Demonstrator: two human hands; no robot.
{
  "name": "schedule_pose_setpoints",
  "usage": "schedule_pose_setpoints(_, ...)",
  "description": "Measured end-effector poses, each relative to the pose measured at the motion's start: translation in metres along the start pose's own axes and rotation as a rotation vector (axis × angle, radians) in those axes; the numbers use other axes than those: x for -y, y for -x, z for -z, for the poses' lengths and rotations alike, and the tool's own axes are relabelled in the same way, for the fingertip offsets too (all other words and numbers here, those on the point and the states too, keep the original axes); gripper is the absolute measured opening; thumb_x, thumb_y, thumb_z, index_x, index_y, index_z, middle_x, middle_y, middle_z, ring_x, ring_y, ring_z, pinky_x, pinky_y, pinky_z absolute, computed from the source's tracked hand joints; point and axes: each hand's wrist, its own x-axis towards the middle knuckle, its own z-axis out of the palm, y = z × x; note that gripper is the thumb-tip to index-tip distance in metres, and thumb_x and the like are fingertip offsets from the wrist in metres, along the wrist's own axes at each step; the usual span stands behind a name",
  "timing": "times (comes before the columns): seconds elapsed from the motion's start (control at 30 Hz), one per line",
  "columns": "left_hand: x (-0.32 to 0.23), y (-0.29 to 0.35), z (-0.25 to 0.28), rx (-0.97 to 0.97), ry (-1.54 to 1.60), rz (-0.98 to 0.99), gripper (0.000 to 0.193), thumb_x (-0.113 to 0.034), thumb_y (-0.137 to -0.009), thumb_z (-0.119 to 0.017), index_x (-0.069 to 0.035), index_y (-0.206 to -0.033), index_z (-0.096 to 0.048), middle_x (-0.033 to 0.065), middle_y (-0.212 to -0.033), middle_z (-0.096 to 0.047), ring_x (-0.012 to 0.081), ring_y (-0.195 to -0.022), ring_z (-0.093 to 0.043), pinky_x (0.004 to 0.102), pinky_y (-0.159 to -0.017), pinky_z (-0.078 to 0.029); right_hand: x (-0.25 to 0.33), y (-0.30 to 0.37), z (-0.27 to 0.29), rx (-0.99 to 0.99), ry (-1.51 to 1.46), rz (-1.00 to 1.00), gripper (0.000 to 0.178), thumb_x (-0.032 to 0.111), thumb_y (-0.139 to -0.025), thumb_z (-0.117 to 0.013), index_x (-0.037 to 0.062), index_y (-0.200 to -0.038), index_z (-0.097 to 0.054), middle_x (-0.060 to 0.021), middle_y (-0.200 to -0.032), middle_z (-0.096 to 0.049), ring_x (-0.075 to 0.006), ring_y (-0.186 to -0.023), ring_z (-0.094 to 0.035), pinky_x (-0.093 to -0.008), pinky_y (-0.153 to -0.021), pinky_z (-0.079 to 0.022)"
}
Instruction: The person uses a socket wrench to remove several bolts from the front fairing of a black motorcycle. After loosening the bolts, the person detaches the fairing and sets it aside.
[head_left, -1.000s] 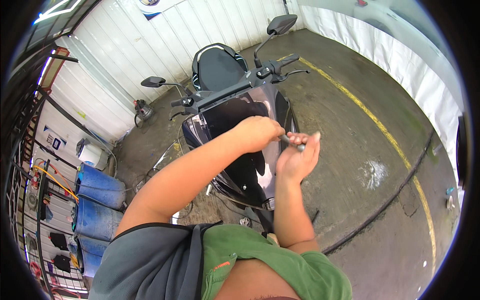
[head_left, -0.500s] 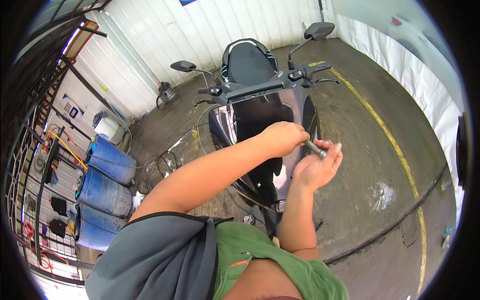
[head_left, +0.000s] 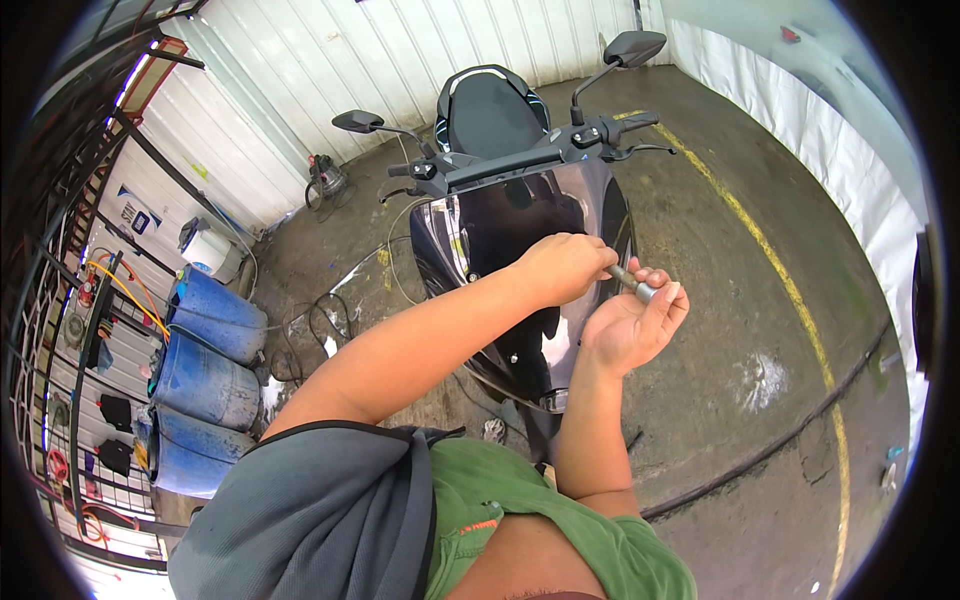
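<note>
In front of a dark scooter (head_left: 515, 225), both my hands hold a short grey metal tool (head_left: 633, 283). It has a narrow shaft and a thicker round end, much like a socket on an extension bar. My left hand (head_left: 562, 270) closes around the narrow end, its fingers pinched together and hiding the tip. Palm up, my right hand (head_left: 632, 325) has its thumb and curled fingers on the thick end. The tool slants down to the right beside the glossy front panel of the scooter; whether it touches the panel I cannot tell.
Two mirrors (head_left: 634, 48) and handlebars stick out above the scooter's front. Blue barrels (head_left: 208, 385) stand along the left beside a metal rack. A dark hose (head_left: 740, 482) lies across the floor at right. White plastic sheeting (head_left: 800, 115) hangs on the right.
My hands keep their hold on the metal tool. The tool's thick end shows more clearly beside my right thumb. The scooter sits slightly higher and further left in view.
</note>
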Motion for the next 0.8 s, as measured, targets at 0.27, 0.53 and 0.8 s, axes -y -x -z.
schedule_pose_setpoints(0.27, -0.010, -0.004, 0.001, -0.033, 0.027, -0.004, 0.017, -0.014, -0.086, -0.066, -0.004, -0.100, -0.066, 0.0113, -0.096, -0.067, 0.0354, -0.091, -0.066, 0.0434, -0.079, -0.053, 0.005, -0.074, 0.003, 1.204, -0.392, -0.291, 0.026, 0.018, -0.095, -0.060, 0.0046, -0.077, -0.049, -0.0013, -0.057, -0.039, -0.0153, -0.055, -0.041, -0.0328, -0.057, -0.036)
schedule_pose_setpoints(0.53, -0.008, 0.006, -0.006, -0.120, 0.098, -0.004, 0.014, -0.018, -0.088, -0.064, -0.006, -0.095, -0.064, 0.0098, -0.092, -0.066, 0.0344, -0.090, -0.065, 0.0441, -0.075, -0.053, 0.000, 0.003, -0.003, 0.068, 0.064, -0.109, 0.020, 0.021, -0.100, -0.056, 0.0064, -0.088, -0.049, -0.0026, -0.069, -0.045, -0.0149, -0.065, -0.046, -0.0323, -0.066, -0.041)
schedule_pose_setpoints(0.8, -0.001, -0.004, 0.002, -0.021, -0.090, -0.028, 0.017, -0.026, -0.089, -0.064, -0.010, -0.096, -0.067, 0.0083, -0.097, -0.069, 0.0310, -0.092, -0.068, 0.0428, -0.074, -0.054, 0.010, -0.064, 0.004, 0.713, -0.093, -0.346, 0.023, 0.024, -0.096, -0.062, 0.0051, -0.089, -0.053, 0.0002, -0.061, -0.043, -0.0137, -0.058, -0.041, -0.0332, -0.065, -0.039)
